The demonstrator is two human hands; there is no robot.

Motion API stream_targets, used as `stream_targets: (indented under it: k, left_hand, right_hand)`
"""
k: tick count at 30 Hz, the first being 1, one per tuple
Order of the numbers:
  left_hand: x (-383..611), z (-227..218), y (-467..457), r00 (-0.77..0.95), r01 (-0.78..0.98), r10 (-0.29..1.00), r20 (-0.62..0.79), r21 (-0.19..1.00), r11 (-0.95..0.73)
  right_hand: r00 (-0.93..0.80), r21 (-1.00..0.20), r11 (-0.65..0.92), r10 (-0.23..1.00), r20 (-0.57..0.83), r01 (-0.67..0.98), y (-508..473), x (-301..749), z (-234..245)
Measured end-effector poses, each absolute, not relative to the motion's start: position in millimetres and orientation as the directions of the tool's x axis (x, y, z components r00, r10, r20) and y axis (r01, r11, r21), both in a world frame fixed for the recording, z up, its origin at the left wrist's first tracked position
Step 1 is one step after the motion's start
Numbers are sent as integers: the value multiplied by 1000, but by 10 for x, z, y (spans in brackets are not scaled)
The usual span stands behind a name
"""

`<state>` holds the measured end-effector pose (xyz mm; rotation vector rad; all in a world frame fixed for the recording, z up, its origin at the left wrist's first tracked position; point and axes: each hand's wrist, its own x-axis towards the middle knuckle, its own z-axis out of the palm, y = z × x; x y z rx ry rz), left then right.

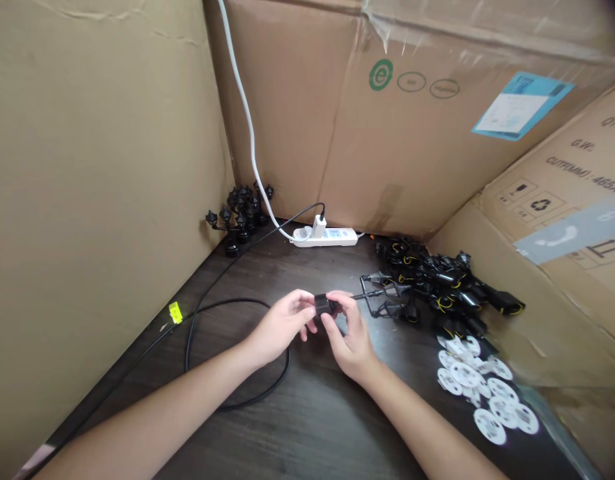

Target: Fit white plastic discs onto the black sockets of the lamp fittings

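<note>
A small black model street lamp [324,305] lies sideways between my hands, its cylindrical base toward the left and its branched lantern heads pointing right. The fingertips of my left hand [282,323] pinch the left end of the base. Thumb and fingers of my right hand [348,337] close on the base near where the thin post begins. Beyond the right hand, the lantern heads overlap in view with a pile of similar black lamps [447,273]. White round discs [466,375] lie scattered below that pile, to the right of my right hand.
A white power strip [344,237] with a plugged-in adapter [319,225] sits at the back. Its black cable [202,280] loops left of my hands. Several standing lamps [242,213] fill the back left corner. Cardboard boxes [297,120] wall in the dark wooden surface [307,427].
</note>
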<state>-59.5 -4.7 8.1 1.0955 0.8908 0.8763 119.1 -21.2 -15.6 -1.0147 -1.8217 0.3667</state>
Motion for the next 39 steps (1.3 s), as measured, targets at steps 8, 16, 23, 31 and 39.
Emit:
stream_targets:
  k: [8,16,23,31,39]
  left_hand:
    - [-625,159,-3,343,-206,924,-166,947,247]
    - [-685,164,27,392,-165,909,-139,962,218]
    - [-659,122,-9,425,-138,885,-192,952,272]
    - [-685,209,-111,659,-123,688,-304,859,497]
    - [-675,203,-79,525,-396,819,-230,786,474]
  right_hand:
    - [-227,-607,615,771,595,503,-206,1195,-105]
    - [-261,-653,642,764,590,402,-205,1189,-67]
    - [-323,-700,617,786,527,360,-231,1194,-22]
    - [-468,-688,644,747,472,335,-256,1236,71]
    - [-252,-751,548,837,486,369,-202,1274,-44]
